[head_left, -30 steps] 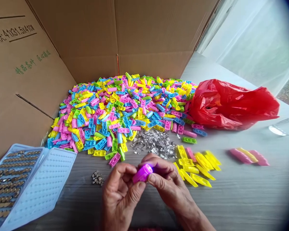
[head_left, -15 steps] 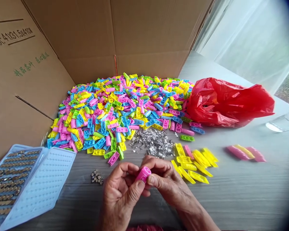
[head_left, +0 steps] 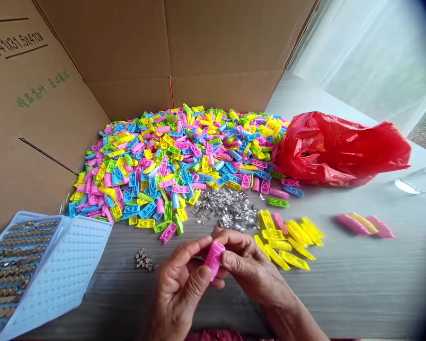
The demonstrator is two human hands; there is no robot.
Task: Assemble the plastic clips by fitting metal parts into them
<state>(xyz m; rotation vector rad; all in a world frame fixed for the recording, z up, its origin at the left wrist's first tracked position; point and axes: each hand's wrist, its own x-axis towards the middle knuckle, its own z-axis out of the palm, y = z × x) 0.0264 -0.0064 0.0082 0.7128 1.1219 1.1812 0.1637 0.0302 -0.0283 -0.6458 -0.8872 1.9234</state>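
Note:
Close to the table's front edge, my left hand [head_left: 180, 286] and my right hand [head_left: 255, 267] both pinch one small pink plastic casing [head_left: 215, 260]. My left thumb presses its lower side, and my right thumb and fingers close on its upper right. Its smooth rounded face is turned up at a tilt; the underside is hidden. Just beyond my fingers lies a heap of small shiny metal pieces [head_left: 234, 208]. Several yellow casings [head_left: 280, 245] and a pink one rest right of my right hand. Loose button cells [head_left: 144, 259] lie left of my left hand.
A big pile of coloured casings [head_left: 170, 156] leans toward cardboard walls [head_left: 234, 42]. At left, a blue plastic tray [head_left: 66, 267] holds rows of button cells. A red plastic bag [head_left: 344, 161], a clear glass [head_left: 421, 180] and pink and yellow pieces [head_left: 355, 223] are at right.
The pink casing has been tipped in my fingers, so more of its long rounded face shows. My left index finger has stretched out along its top. The view has shifted slightly.

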